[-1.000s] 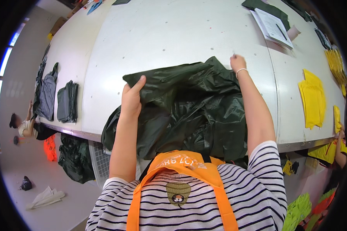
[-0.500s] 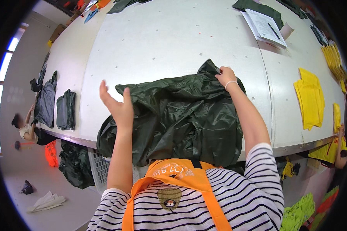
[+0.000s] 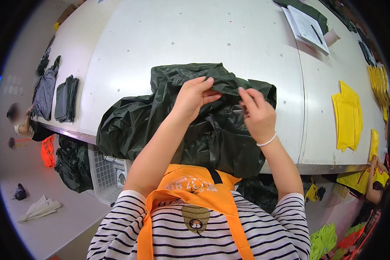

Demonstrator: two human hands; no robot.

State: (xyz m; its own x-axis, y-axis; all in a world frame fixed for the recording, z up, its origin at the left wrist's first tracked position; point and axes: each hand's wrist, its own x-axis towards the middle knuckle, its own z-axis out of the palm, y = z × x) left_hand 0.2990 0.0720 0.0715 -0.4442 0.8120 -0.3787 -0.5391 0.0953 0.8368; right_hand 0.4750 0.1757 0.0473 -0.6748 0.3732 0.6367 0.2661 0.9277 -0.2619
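A shiny dark green garment [image 3: 125,125] of thin waterproof-looking cloth lies crumpled along the table's near edge and hangs toward my body. Its far part is bunched up between my hands. My left hand [image 3: 194,99] is closed on a fold of the cloth, thumb on top and fingers curled beneath. Just to the right, my right hand [image 3: 258,112] pinches the same fold between thumb and forefinger, its other fingers slightly blurred. What kind of garment it is cannot be made out from the folds.
On the white table [image 3: 190,34], folded dark green garments [image 3: 66,99] sit at left and a yellow folded garment [image 3: 347,116] at right. Papers with a pen [image 3: 305,28] lie far right. A white plastic crate [image 3: 102,173] stands below the near edge. People work at both sides.
My left hand, open in the air before, has come right and taken hold of the cloth. My right hand has moved nearer, and the garment's far part is gathered differently.
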